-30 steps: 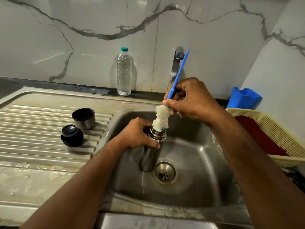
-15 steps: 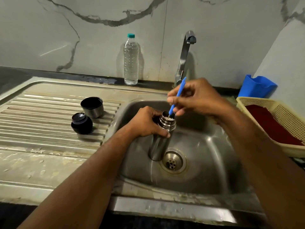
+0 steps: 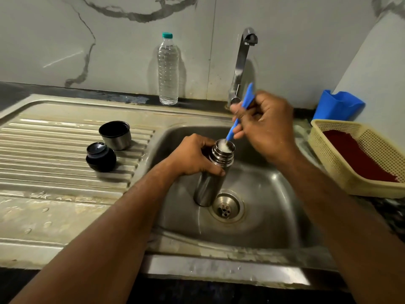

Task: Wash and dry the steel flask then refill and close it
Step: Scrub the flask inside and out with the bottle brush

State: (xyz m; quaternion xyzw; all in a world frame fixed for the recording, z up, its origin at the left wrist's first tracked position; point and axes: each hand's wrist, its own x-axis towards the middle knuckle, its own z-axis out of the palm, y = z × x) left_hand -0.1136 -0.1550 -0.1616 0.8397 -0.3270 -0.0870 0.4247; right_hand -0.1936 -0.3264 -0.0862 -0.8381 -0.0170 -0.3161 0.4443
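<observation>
The steel flask stands tilted in the sink basin, its base beside the drain. My left hand grips its upper body just under the threaded neck. My right hand holds the blue handle of a bottle brush; the white sponge head is down in the flask's mouth, only its top showing. The flask's steel cup lid and black stopper sit on the ribbed drainboard to the left.
A plastic water bottle with a teal cap stands against the marble wall. The tap rises behind the basin, no water running. A cream basket holding a red cloth and a blue container sit at right.
The brush head went from above the flask's mouth down inside it, and has now come partway back up. The view has tilted down and closer.
</observation>
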